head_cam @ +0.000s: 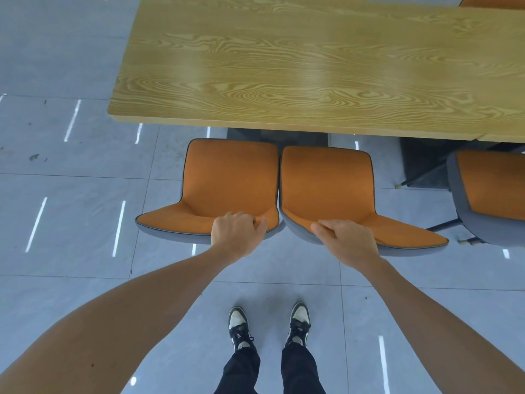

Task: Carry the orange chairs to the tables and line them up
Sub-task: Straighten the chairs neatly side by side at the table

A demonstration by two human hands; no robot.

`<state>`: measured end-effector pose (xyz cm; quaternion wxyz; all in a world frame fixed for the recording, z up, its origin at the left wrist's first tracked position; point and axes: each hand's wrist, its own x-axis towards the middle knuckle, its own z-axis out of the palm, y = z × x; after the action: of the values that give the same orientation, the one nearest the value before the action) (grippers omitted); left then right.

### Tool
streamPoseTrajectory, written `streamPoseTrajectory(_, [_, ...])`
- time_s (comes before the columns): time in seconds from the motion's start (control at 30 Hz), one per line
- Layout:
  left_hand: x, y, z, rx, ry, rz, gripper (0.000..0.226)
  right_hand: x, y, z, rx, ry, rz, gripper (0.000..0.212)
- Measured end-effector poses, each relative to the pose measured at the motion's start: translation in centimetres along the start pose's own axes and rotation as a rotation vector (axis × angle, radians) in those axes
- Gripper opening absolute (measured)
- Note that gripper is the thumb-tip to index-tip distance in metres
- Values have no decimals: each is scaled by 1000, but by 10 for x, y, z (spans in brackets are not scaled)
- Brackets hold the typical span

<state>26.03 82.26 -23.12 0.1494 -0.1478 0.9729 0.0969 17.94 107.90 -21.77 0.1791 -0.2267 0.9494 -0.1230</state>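
Observation:
Two orange chairs with grey shells stand side by side at the near edge of a long wooden table (312, 66), their seats facing it. My left hand (237, 236) grips the top of the backrest of the left chair (227, 177). My right hand (348, 241) grips the backrest top of the right chair (326, 183). The two chairs touch along their inner sides. A third orange chair (494, 189) stands at the same table edge further right, cut off by the frame.
Grey tiled floor (71, 194) with light reflections lies to the left and behind me. My two feet in dark and white shoes (268, 325) stand just behind the chairs. Orange chair backs (494, 0) show beyond the table's far right edge.

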Motion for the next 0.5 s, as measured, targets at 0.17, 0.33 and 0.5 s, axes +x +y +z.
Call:
streamPoseTrajectory(0.17, [2, -1, 2, 15, 7, 6, 61, 9, -7, 8, -143, -3, 142, 58])
streamPoseTrajectory(0.33, [3, -1, 3, 8, -13, 1, 61, 13, -6, 11, -174, -25, 175, 56])
streamPoseTrajectory(0.5, [8, -3, -6, -23, -217, 27, 62, 17, -9, 1, -94, -208, 175, 52])
